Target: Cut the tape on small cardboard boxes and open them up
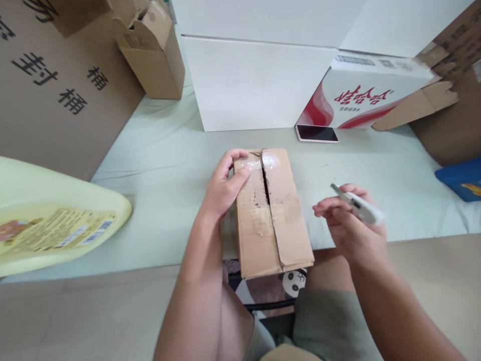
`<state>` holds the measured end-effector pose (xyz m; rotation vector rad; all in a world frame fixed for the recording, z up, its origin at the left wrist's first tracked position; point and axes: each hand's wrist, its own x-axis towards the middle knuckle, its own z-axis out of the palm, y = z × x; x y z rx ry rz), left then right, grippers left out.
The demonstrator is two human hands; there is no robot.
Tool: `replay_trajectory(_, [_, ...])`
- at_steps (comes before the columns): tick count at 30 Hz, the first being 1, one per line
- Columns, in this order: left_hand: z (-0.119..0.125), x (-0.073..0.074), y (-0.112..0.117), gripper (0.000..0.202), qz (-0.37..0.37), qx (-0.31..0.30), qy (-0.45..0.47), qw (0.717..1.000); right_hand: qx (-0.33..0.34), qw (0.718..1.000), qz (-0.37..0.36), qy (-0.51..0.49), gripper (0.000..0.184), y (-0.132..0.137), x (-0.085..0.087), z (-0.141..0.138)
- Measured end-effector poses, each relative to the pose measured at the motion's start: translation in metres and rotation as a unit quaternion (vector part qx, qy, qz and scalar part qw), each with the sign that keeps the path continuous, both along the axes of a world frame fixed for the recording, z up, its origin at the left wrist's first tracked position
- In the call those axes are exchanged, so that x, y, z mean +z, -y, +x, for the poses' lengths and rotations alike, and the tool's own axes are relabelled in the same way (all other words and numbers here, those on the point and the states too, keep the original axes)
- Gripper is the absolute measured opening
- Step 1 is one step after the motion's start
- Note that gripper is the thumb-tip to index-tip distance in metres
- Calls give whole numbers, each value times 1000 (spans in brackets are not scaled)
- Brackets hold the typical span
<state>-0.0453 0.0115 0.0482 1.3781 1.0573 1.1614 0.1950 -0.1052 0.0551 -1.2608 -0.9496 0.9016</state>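
Observation:
A worn brown cardboard box (255, 245) lies in front of me, its near end reaching past the edge of the pale green surface. Bits of clear tape cling to its top, and a dark gap runs between the two flaps. My left hand (224, 188) grips the box's far left corner, thumb on top and fingers over the side. Off to the right of the box and apart from it, my right hand (353, 225) is closed around a light-coloured utility knife (358, 204). The knife's tip points up and left.
A phone (317, 133) lies behind the box, before white cartons (255, 85) and a red-and-white printed carton (361, 95). At left are a yellow bottle (63, 215), a large brown carton (56, 100) and a small open box (158, 60). A blue item (460, 179) sits at right.

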Motion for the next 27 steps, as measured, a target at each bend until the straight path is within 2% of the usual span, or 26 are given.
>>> replay_trajectory(3, [0,1,1,22,-2,-10,2,1000,-20,999,-30,6,31,-10,11,-11])
replay_trajectory(6, [-1,4,2,23,-6,-14,-2,1000,-10,1000,11,14,33,-18,25,-23])
replay_trajectory(9, [-1,5,2,24,-7,-19,-5,1000,34,996,64,53,35,-26,38,-36])
replay_trajectory(12, [-1,4,1,27,1,-21,-6,1000,108,989,62,82,36,-33,47,-51])
replay_trajectory(15, [-1,3,1,26,6,-27,-1,1000,149,982,49,107,28,-40,49,-64])
replay_trajectory(17, [-2,3,2,26,4,-30,4,1000,149,979,39,136,27,-43,47,-68])
replay_trajectory(22, [-2,4,1,24,-14,-37,16,999,135,971,13,196,32,-46,41,-65])
replay_trajectory(27, [-1,4,1,27,-37,-48,31,998,156,968,11,195,36,-47,40,-64])
